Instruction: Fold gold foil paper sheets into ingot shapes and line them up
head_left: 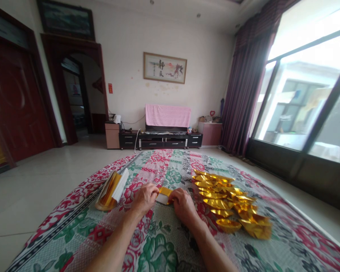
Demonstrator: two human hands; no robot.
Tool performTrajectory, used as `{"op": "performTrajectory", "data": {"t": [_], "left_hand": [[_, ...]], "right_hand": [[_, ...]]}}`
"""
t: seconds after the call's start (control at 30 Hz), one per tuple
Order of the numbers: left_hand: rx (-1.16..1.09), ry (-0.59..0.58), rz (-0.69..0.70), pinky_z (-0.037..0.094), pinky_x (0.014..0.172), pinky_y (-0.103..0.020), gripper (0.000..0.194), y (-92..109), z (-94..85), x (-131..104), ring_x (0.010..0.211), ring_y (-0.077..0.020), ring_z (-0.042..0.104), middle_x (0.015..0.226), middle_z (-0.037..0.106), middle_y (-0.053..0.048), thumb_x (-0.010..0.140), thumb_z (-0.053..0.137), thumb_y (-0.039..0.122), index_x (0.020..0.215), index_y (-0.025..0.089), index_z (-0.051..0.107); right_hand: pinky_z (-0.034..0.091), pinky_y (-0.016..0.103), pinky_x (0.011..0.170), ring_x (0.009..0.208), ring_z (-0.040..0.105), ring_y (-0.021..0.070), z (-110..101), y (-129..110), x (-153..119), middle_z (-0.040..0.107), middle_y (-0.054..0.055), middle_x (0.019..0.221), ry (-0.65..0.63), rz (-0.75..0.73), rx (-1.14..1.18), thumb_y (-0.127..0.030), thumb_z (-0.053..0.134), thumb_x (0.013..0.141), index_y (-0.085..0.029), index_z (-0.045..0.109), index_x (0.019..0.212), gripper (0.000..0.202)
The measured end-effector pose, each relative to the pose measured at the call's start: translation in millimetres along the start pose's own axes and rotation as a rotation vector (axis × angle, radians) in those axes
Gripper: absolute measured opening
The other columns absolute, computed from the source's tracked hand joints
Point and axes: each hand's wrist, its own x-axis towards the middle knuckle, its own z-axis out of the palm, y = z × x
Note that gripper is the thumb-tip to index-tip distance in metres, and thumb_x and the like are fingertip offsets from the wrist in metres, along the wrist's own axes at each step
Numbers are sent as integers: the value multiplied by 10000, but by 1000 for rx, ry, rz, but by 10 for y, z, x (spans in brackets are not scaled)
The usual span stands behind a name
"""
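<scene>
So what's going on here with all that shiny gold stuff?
A person is holding a small gold-and-white piece between both hands: the left hand has one end, the right hand the other. It's just above or on the flowered cloth; I can't tell which. Over to the left lies a bundle of gold and white sheets. To the right, lots of shiny gold shapes lie close together.
</scene>
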Motion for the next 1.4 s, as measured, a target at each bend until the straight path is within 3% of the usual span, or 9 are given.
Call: {"op": "performTrajectory", "data": {"t": [0.2,0.4,0.67,0.83,1.07,1.27,1.4], "left_hand": [[-6,-19,48,422,771,-270,203,-17,3,13,784,-141,566,789,640,-17,736,483,112,728,197,666],[7,-40,123,442,775,-277,292,-52,-12,27,785,-146,567,790,630,-35,718,426,75,727,194,692],[-28,-128,147,442,861,-278,441,-127,-88,1,911,-149,552,919,628,-33,652,372,5,875,214,691],[-26,-101,124,429,892,-292,457,-154,-62,-3,928,-151,544,960,636,-27,645,377,-5,924,212,667],[-3,-113,123,428,900,-303,414,-79,-107,-2,932,-163,549,945,635,-32,643,415,23,920,209,661],[32,-95,135,437,871,-289,310,-48,-96,13,900,-158,565,897,637,-37,737,419,81,867,203,672],[49,-61,127,446,821,-270,267,-41,-75,15,862,-152,574,862,639,-39,790,420,120,821,201,672]], "right_hand": [[381,254,778,798,545,152,-43,-41,-4,622,37,800,8,21,-39,-52,452,666,-186,650,654,239],[382,263,787,820,535,156,-144,-79,-9,604,32,834,-88,-23,-33,-94,523,618,-188,659,751,212],[365,268,808,863,526,151,-208,-78,-13,588,35,895,-160,-59,-36,-158,518,767,-217,674,820,175],[356,265,803,864,520,148,-177,-85,-41,581,42,907,-104,-108,-106,-217,462,859,-208,656,873,194],[354,244,766,806,524,138,-134,-111,-38,586,48,852,-54,-59,-178,-208,392,896,-184,621,815,244],[355,241,750,777,524,134,-148,-131,-42,583,44,810,-51,-43,-171,-185,372,886,-178,612,782,261],[359,257,776,818,521,155,-148,-109,-52,586,42,838,-45,-51,-144,-149,499,755,-175,612,807,128]]}}
